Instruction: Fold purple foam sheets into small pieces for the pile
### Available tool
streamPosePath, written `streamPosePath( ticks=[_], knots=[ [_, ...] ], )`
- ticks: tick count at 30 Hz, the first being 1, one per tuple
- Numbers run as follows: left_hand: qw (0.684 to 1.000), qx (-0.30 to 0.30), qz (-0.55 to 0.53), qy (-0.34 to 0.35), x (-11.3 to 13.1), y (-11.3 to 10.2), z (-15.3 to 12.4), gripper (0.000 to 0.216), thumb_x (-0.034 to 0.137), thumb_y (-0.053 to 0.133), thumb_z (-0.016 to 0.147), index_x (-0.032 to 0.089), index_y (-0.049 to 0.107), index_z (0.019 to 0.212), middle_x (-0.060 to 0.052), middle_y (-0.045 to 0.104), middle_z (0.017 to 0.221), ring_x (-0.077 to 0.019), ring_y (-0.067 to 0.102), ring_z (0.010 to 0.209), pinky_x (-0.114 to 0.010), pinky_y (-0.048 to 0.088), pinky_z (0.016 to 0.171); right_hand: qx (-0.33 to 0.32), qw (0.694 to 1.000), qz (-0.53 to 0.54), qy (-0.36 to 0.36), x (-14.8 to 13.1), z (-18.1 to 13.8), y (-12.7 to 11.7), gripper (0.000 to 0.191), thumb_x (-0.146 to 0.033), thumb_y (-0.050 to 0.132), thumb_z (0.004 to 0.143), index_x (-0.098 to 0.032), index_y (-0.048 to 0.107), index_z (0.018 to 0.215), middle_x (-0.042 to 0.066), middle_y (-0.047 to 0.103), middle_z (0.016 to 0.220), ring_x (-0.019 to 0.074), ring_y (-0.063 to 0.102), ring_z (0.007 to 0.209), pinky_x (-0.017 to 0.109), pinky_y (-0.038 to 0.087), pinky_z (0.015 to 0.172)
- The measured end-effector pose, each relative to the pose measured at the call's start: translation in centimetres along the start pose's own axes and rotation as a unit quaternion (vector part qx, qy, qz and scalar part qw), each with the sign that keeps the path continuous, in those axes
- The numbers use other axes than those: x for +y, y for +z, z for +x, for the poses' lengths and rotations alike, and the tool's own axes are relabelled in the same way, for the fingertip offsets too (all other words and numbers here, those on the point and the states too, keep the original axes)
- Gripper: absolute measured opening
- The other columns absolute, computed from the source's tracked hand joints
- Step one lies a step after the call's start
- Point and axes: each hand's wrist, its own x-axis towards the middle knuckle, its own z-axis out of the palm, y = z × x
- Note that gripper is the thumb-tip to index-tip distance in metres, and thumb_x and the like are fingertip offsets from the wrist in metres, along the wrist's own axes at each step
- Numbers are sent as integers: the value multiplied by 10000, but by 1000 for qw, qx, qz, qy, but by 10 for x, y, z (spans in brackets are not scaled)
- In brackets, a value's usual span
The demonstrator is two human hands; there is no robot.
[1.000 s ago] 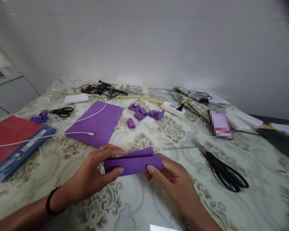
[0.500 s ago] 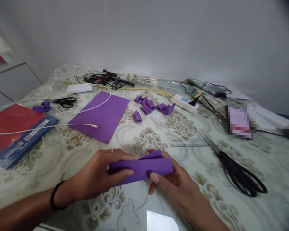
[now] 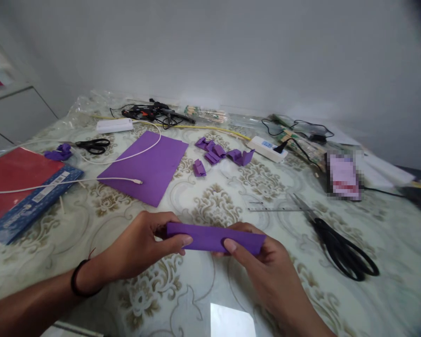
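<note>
I hold a folded purple foam strip [image 3: 210, 238] just above the patterned table [image 3: 210, 201], low in the middle of the view. My left hand [image 3: 143, 248] pinches its left end, thumb under and fingers over. My right hand [image 3: 266, 262] pinches its right end with the thumb on the front face. The strip lies flat and narrow between both hands. A large purple sheet [image 3: 145, 166] lies further back to the left, with a white cable [image 3: 101, 180] across it. Several small folded purple pieces [image 3: 219, 154] sit behind the strip.
Big black scissors [image 3: 340, 248] and a clear ruler [image 3: 273, 207] lie to the right. Smaller black scissors [image 3: 93, 145], a red and blue paper pack [image 3: 21, 187], a white power strip [image 3: 268, 149], a glue gun [image 3: 150, 112], cables and a blurred phone [image 3: 344, 177] ring the table.
The strip has been pressed flatter: the raised upper flap seen earlier is now folded down. Both hands have shifted slightly right and the strip looks narrower and longer.
</note>
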Motion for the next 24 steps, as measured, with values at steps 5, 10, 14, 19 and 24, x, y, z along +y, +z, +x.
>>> streamPosePath(
  ticks=[5, 10, 14, 19, 24],
  knots=[
    [997, 42, 49, 37, 1, 0, -3, 211, 323, 714, 939, 195, 733, 772, 31, 710, 689, -128, 615, 633, -223, 433, 579, 25, 999, -10, 27, -3, -2, 3, 339, -556, 778, 873, -219, 761, 907, 41, 781, 721, 233, 726, 727, 340, 577, 719],
    [996, 55, -9, 67, -3, 3, -4, 170, 274, 729, 928, 244, 746, 1094, 21, 769, 913, -140, 701, 731, -220, 529, 645, 2, 999, -27, 39, -6, -3, 5, 379, -583, 762, 871, -215, 771, 779, 55, 782, 653, 247, 731, 721, 351, 574, 727],
    [993, 53, 14, 107, -2, 3, -5, 306, 235, 711, 951, 282, 720, 1254, -5, 791, 1161, -150, 757, 855, -237, 581, 759, -1, 999, -29, 29, -6, -3, 4, 367, -543, 760, 891, -216, 797, 728, 52, 775, 676, 232, 725, 756, 318, 557, 731],
    [987, 59, 66, 132, 1, 1, -6, 215, 242, 731, 947, 262, 774, 1157, 13, 820, 1015, -155, 748, 839, -240, 584, 780, -3, 999, -16, 32, -5, -5, 5, 305, -508, 775, 893, -230, 813, 772, 30, 768, 661, 204, 705, 697, 288, 545, 687],
    [987, 48, 60, 141, 2, 2, -7, 220, 263, 747, 946, 245, 792, 1160, 4, 842, 1001, -155, 770, 832, -231, 596, 774, -13, 1000, -26, 12, -10, -5, 9, 318, -472, 776, 891, -228, 793, 687, 34, 768, 674, 191, 695, 651, 276, 532, 630]
  ],
)
